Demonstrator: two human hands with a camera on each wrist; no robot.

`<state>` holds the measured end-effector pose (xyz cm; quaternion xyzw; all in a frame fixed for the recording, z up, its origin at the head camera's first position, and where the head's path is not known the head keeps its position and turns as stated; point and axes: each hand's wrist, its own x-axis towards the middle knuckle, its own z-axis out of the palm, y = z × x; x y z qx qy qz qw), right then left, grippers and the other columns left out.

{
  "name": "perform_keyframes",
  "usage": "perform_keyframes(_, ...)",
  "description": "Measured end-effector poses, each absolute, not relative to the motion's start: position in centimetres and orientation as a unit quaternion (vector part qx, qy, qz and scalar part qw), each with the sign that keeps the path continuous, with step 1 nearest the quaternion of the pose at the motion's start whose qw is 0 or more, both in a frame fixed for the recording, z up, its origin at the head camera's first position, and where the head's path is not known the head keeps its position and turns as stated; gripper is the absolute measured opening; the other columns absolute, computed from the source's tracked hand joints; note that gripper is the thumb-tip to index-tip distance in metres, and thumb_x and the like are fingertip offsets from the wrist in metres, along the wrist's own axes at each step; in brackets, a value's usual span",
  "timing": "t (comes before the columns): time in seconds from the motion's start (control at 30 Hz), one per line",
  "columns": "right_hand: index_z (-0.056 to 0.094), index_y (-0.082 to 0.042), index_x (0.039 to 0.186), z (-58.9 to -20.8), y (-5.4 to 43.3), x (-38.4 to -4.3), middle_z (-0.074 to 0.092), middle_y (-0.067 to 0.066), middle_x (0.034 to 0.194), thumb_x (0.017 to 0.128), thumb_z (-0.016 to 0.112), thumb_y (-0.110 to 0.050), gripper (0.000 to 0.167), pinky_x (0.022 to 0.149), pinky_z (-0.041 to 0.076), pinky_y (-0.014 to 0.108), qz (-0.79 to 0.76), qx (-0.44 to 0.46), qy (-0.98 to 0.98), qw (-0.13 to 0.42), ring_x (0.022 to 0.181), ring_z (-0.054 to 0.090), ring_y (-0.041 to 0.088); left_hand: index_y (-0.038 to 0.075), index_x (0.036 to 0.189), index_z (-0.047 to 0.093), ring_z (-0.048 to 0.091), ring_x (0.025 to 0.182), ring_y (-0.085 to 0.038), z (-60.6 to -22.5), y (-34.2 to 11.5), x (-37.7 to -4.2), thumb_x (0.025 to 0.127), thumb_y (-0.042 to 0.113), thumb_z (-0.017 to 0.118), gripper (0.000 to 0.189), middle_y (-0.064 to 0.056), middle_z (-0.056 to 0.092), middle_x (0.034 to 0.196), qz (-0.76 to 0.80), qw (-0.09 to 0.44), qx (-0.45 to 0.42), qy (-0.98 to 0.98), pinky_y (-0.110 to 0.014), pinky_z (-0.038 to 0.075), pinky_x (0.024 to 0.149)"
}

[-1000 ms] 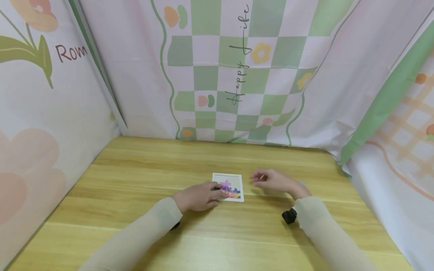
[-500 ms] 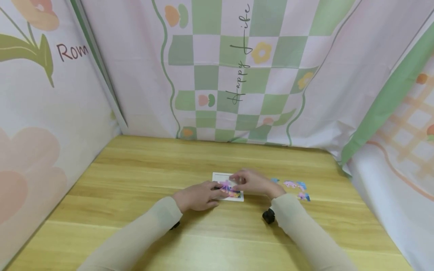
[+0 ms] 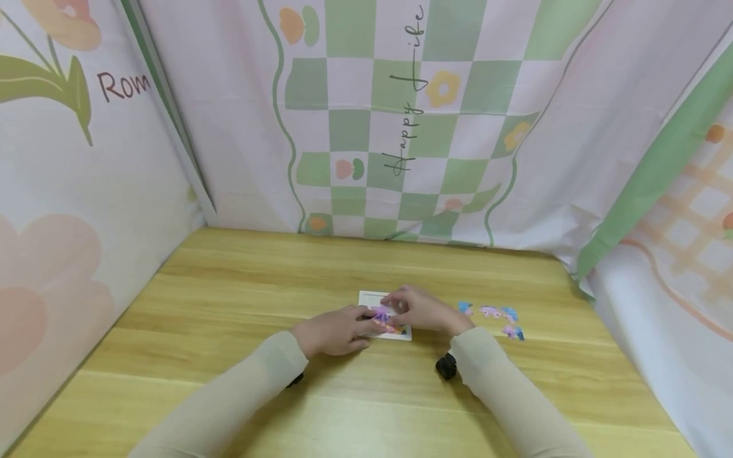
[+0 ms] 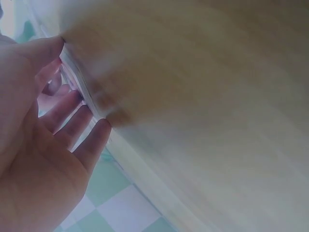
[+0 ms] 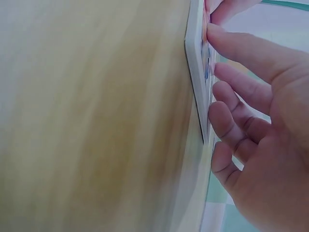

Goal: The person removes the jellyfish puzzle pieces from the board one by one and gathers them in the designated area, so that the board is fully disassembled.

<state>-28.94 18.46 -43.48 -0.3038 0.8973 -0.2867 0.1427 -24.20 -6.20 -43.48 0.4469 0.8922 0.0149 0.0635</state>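
Where both hands (image 3: 334,332) (image 3: 426,310) nearly meet, the puzzle (image 3: 372,299) lies — partly underneath.

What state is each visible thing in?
White puzzle frame: flat on table, partly filled
Pieces in frame: partly hidden
Loose pieces: on table, right of frame
Left grip: resting on frame's left side
Right grip: over frame; can't tell if holding a piece
Curtain: hanging behind table

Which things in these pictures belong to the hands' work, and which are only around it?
In the work: white-framed puzzle, left hand, right hand, probably the loose pieces.
Only around it: wooden table, checked curtain, black wrist device.
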Motion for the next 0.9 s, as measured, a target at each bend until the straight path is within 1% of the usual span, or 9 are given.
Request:
perform_keyframes(0.1, 0.063, -0.012, 0.128, -43.5, 18.3, -29.0, 0.059, 0.002, 0.112, 0.092, 0.075, -0.019, 0.039, 0.083, 0.053, 0.038, -0.302, -0.299, 0.893, 0.145, 0.097, 0.057, 0.018, 0.03, 0.152, 0.046, 0.043, 0.136, -0.03, -43.5, -6.2, -24.2, 0.106, 0.033, 0.052, 0.047, -0.012, 0.037, 0.157, 0.019, 0.066, 0.447, 0.892, -0.041, 0.043, 0.108)
perform_keyframes(0.23, 0.059, -0.013, 0.124, -43.5, 18.2, -29.0, 0.061, 0.004, 0.11, 0.091, 0.075, -0.011, 0.037, 0.086, 0.054, 0.04, -0.337, -0.288, 0.883, 0.155, 0.098, 0.059, 0.02, 0.031, 0.152, 0.046, 0.041, 0.138, -0.029, -43.5, -6.2, -24.2, 0.106, 0.033, 0.052, 0.046, -0.012, 0.036, 0.157, 0.025, 0.072, 0.444, 0.893, -0.041, 0.042, 0.11)
perform_keyframes(0.33, 0.057, -0.015, 0.122, -43.5, 18.2, -29.0, 0.062, 0.004, 0.11, 0.092, 0.074, -0.011, 0.035, 0.086, 0.054, 0.041, -0.352, -0.282, 0.878, 0.16, 0.099, 0.061, 0.02, 0.031, 0.152, 0.046, 0.041, 0.139, -0.029, -43.4, -6.2, -24.2, 0.106, 0.033, 0.052, 0.047, -0.012, 0.036, 0.157, 0.031, 0.077, 0.44, 0.894, -0.041, 0.041, 0.11)
perform_keyframes(0.4, 0.056, -0.016, 0.12, -43.5, 18.1, -29.0, 0.063, 0.004, 0.109, 0.093, 0.072, -0.011, 0.032, 0.085, 0.055, 0.041, -0.358, -0.283, 0.875, 0.162, 0.097, 0.062, 0.02, 0.031, 0.152, 0.046, 0.041, 0.139, -0.029, -43.4, -6.2, -24.2, 0.106, 0.033, 0.052, 0.047, -0.012, 0.037, 0.157, 0.03, 0.076, 0.441, 0.894, -0.042, 0.041, 0.11)
perform_keyframes(0.57, 0.054, -0.012, 0.117, -43.2, 17.9, -28.9, 0.066, 0.003, 0.094, 0.099, 0.064, -0.009, 0.022, 0.073, 0.055, 0.037, -0.372, -0.3, 0.862, 0.169, 0.083, 0.064, 0.021, 0.029, 0.152, 0.046, 0.04, 0.139, -0.029, -43.4, -6.1, -24.3, 0.106, 0.033, 0.052, 0.047, -0.013, 0.037, 0.156, 0.024, 0.071, 0.449, 0.89, -0.041, 0.039, 0.112)
perform_keyframes(0.77, 0.053, -0.012, 0.117, -42.9, 18.7, -29.0, 0.065, 0.007, 0.087, 0.099, 0.065, -0.013, 0.021, 0.066, 0.052, 0.035, -0.376, -0.3, 0.861, 0.163, 0.075, 0.06, 0.022, 0.033, 0.153, 0.044, 0.041, 0.138, -0.029, -43.5, -6.1, -24.3, 0.106, 0.033, 0.051, 0.047, -0.011, 0.035, 0.157, 0.027, 0.082, 0.435, 0.897, -0.04, 0.042, 0.109)
perform_keyframes(0.9, 0.054, -0.011, 0.117, -42.7, 19.8, -29.1, 0.065, 0.006, 0.087, 0.099, 0.066, -0.018, 0.023, 0.066, 0.05, 0.034, -0.371, -0.3, 0.867, 0.145, 0.076, 0.059, 0.021, 0.029, 0.151, 0.047, 0.04, 0.139, -0.029, -43.5, -6.1, -24.3, 0.106, 0.032, 0.052, 0.046, -0.012, 0.037, 0.156, 0.024, 0.07, 0.447, 0.891, -0.04, 0.04, 0.111)
